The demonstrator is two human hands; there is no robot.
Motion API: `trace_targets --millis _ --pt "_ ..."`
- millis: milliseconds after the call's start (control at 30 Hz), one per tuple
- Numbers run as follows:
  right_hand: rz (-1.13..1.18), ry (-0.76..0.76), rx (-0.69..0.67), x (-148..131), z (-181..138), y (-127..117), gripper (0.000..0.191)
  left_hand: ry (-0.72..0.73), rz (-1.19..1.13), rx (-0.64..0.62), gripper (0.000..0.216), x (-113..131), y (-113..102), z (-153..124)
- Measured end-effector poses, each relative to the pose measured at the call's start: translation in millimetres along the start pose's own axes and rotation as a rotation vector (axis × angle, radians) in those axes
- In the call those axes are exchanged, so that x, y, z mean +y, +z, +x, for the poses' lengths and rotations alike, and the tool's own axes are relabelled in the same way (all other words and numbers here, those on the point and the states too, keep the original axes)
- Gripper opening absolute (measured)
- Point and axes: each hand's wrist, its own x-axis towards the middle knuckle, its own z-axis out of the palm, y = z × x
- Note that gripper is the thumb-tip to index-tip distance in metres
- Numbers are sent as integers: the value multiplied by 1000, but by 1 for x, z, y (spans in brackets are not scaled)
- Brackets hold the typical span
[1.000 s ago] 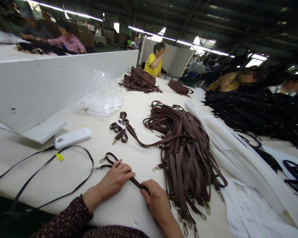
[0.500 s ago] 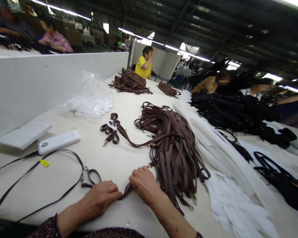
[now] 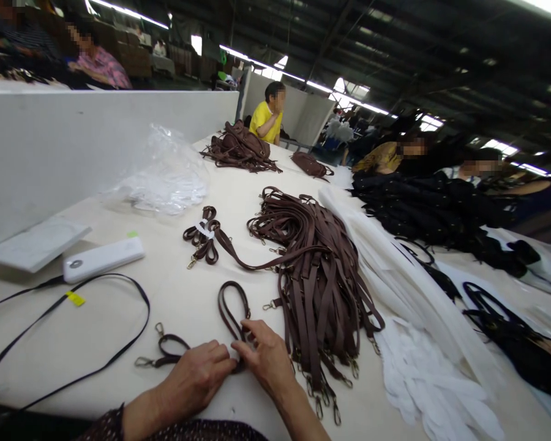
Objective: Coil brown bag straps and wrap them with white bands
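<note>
Premises: a large workshop under a dark roof with strip lighting; the work surface is a long cream table (image 3: pixel 202 294) with a white partition (image 3: pixel 73 147) along its far left edge and other people seated at the far end and the right side. At the left, a thin black strap (image 3: pixel 96 361) with a yellow tag lies in a loose loop, next to a white oblong device (image 3: pixel 103 259) and a flat white board (image 3: pixel 32 244); beyond these sits a crumpled clear plastic bag (image 3: pixel 165 177). Near the table's front edge, the left hand (image 3: pixel 195 380) and right hand (image 3: pixel 264 358) are brought close together, fingertips nearly meeting, both pinching a single brown strap (image 3: pixel 232 312). That strap lies flat on the table, one loop standing out ahead of the hands and its metal clips trailing to the left, which suggests it is being gathered fold on fold where the fingers pin it. Further back, a small bundled strap (image 3: pixel 204 236) tied with a white band lies apart, seemingly a finished piece kept separate. Just right of the hands, a large heap of brown straps (image 3: pixel 316 269) lies within easy reach, clips hanging towards the front edge. Further right are white fabric sheets (image 3: pixel 422 367) and dark goods (image 3: pixel 441 208).
</note>
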Motion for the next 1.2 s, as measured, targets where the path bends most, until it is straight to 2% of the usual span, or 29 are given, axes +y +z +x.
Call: trace_targets --millis 100,233,367,500,667,733,833,933,1000,1067,1167,1200 --pt "53 -21 5 -4 8 17 37 -9 18 31 16 -1 7 7" --pt "71 -176 -63 -1 12 29 37 16 -39 75 14 -2 10 9" --pt "-45 -298 -133 3 9 27 31 26 -32 -31 22 -5 -1 3" --pt "-162 -345 -114 1 5 25 29 47 54 -111 30 -16 -17 -15" --pt "-217 -355 -104 0 3 27 30 53 230 76 27 -36 -42 -42" --pt "-217 -358 -110 0 4 27 30 35 272 90 21 -40 -56 -40" --pt "-187 -403 -166 2 7 23 28 16 234 -73 11 -44 -76 -23" --pt "-87 -376 -216 0 9 15 26 8 129 -232 12 -49 -90 -3" --pt "-13 -299 -217 -6 7 10 20 -10 63 -261 17 -53 -91 3" --pt "7 -229 -218 -14 4 7 16 -30 23 -230 16 -55 -86 2" --pt "-66 -173 -186 -23 -2 12 43 -81 21 -144 12 -52 -70 -4" --pt "-88 -173 -158 -24 -2 15 46 -109 31 -113 13 -50 -64 -7"
